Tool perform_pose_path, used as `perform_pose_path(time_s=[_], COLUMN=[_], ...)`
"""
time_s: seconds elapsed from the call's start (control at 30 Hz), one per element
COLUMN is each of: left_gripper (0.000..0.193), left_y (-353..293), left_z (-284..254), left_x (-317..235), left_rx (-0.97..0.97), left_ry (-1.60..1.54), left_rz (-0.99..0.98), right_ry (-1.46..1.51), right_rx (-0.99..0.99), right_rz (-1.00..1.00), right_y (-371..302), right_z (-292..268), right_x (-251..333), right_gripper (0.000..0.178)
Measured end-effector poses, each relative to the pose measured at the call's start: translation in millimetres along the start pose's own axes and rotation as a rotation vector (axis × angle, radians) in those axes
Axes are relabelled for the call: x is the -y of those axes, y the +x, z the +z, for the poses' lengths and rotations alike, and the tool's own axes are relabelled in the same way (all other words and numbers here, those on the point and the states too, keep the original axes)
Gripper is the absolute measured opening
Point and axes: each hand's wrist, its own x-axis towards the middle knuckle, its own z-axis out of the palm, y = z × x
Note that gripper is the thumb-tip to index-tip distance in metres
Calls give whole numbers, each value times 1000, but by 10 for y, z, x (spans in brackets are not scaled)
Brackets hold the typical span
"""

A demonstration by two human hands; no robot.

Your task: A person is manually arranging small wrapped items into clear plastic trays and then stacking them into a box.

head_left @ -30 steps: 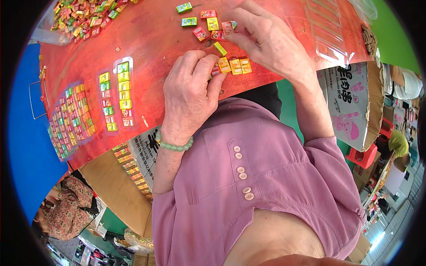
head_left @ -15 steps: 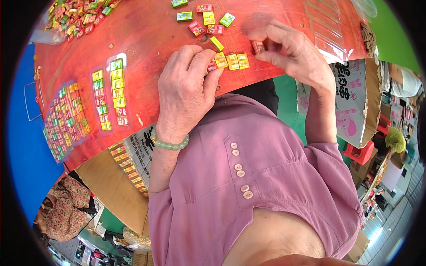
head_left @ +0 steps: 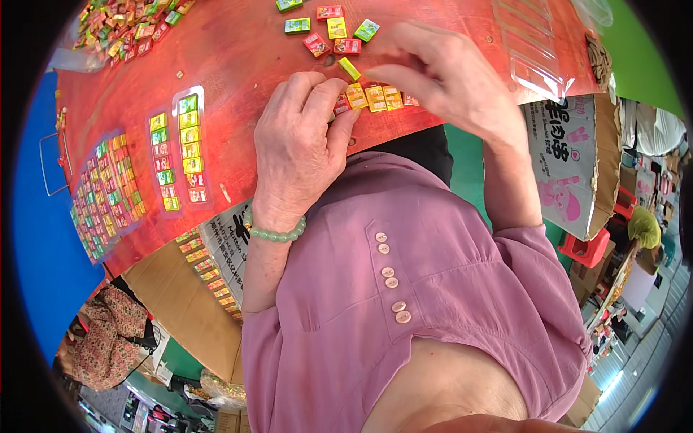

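Note:
A short row of small candy-sized boxes lies near the table's front edge. My left hand (head_left: pixel 299 144), with a green bead bracelet, pinches the row's left end, thumb and forefinger round a red box (head_left: pixel 341 105) and an orange box (head_left: pixel 356 96). To their right come two yellow-orange boxes (head_left: pixel 382 98) and another red box (head_left: pixel 411 99), partly under my right hand. My right hand (head_left: pixel 451 83) hovers above with thumb and fingers apart, holding nothing visible; its fingertips are blurred. Closest to them is a loose yellow-green box (head_left: pixel 349 69).
Several loose boxes (head_left: pixel 336 29) lie beyond my hands, and a big pile (head_left: pixel 133 29) at far left. Filled clear trays (head_left: pixel 193 148) stand left, beside a block of boxes (head_left: pixel 108 187). Clear empty trays (head_left: pixel 530 50) lie at right on the red table (head_left: pixel 238 65).
My right hand has put down the red box at the row's right end, let go of it, and moved left and farther over the table. My left hand keeps its hold.

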Motion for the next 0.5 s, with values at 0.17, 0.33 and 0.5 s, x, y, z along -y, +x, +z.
perform_pose_path(time_s=[0.17, 0.33, 0.5], left_gripper=[30, 32, 40], left_y=[11, 3, 25], left_z=[10, -1, -8], left_x=[-14, 2, -3], left_rx=[17, 8, -13], left_ry=[-25, -27, -23], left_rz=[-25, -14, 16], right_ry=[-22, 9, 232], right_rx=[-32, -11, -14], right_rz=[29, 147, 311], right_y=[156, 122, -184], right_z=[252, 167, -38], right_x=[16, 12, -55], right_gripper=[23, 24, 21])
